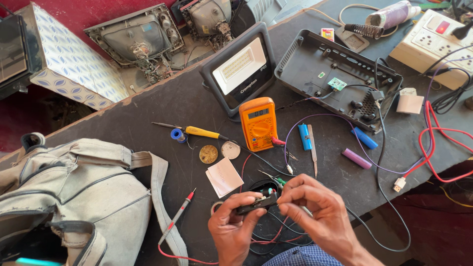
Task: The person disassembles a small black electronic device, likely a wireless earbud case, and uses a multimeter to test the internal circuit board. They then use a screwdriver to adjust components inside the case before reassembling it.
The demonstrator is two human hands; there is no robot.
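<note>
Grey canvas bag (pixel 74 197) lies at bench left, red probe (pixel 178 215) just beside its strap. Orange multimeter (pixel 258 123) stands mid-bench, idle. Near the front edge the left hand (pixel 231 227) pinches a small black wired module (pixel 257 203) from below — fingers pressed onto its body. The right hand (pixel 320 209) has fingertips pinched at the module's right end, among the coloured wires. Judgement: the wiring is being handled or positioned; any further move calls for a steady hold and fine fingertip control. Two cylindrical cells (pixel 361 148) lie well to the right.

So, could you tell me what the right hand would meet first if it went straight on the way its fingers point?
The right hand points left at the small black holder, which it already pinches; just beyond lies the left hand.
</note>
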